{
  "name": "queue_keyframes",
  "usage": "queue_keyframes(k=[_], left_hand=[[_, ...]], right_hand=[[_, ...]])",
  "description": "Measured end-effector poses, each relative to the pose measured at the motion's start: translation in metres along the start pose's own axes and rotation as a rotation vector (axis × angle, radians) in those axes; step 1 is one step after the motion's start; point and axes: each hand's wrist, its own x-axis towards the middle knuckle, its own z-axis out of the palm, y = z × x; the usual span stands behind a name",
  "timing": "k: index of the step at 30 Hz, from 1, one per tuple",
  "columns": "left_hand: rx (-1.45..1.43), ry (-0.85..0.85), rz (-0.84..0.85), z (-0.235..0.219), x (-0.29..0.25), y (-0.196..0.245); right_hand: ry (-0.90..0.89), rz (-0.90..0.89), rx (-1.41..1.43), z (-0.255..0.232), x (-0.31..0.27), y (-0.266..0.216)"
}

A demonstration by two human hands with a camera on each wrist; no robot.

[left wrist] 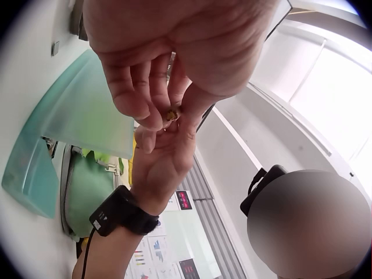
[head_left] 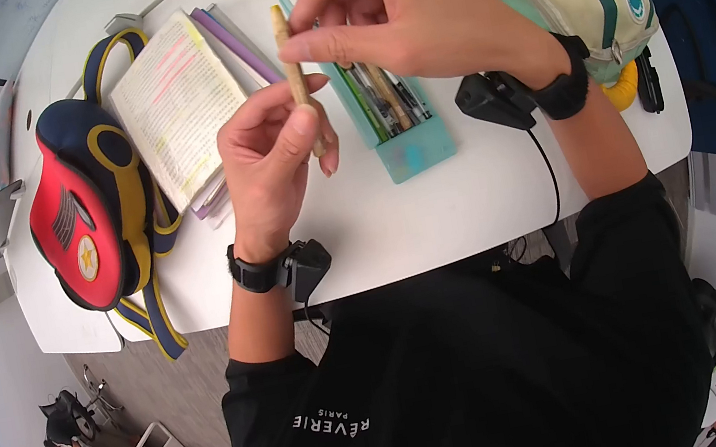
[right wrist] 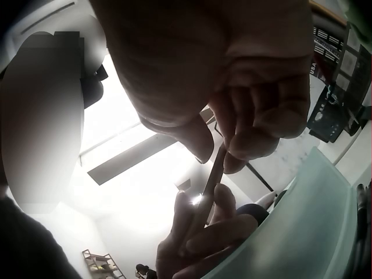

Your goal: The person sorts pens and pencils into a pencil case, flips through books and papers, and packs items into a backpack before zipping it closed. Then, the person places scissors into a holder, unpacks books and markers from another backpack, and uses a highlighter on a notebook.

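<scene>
The tan pen (head_left: 294,74) stands nearly upright above the tabletop (head_left: 484,194), long axis running away from the person. The left hand (head_left: 273,157) clamps its lower half between curled fingers and thumb; the right hand (head_left: 400,15) pinches its top end, over the teal pencil case (head_left: 417,153).

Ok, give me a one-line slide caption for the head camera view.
Both hands, left hand and right hand, hold a tan pen above an open teal pencil case on a white table.

left hand (head_left: 273,157) grips pencil (head_left: 295,74) | right hand (head_left: 408,9) pinches its top | above pencil case (head_left: 407,145)
</scene>
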Motion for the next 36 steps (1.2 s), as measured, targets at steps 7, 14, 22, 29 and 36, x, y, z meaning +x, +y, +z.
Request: queue_keyframes(k=[7,14,22,29,36], left_hand=[[0.046,-0.026,0.032,0.000,-0.001,-0.003],[-0.044,0.084,0.052,-0.007,0.003,-0.003],[0.026,0.048,0.041,-0.008,0.003,-0.002],[0.906,-0.110,0.304,0.017,0.003,-0.005],[1.132,-0.376,0.245,0.015,0.006,-0.012]], right_hand=[[0.039,0.111,0.204,0.004,0.007,0.010],[0.048,0.261,-0.362,-0.015,0.002,0.044],[-0.207,0.240,-0.756,-0.007,0.001,0.063],[-0.058,0.238,-0.803,-0.021,0.000,0.059],[-0.052,0.186,-0.893,-0.021,-0.003,0.055]])
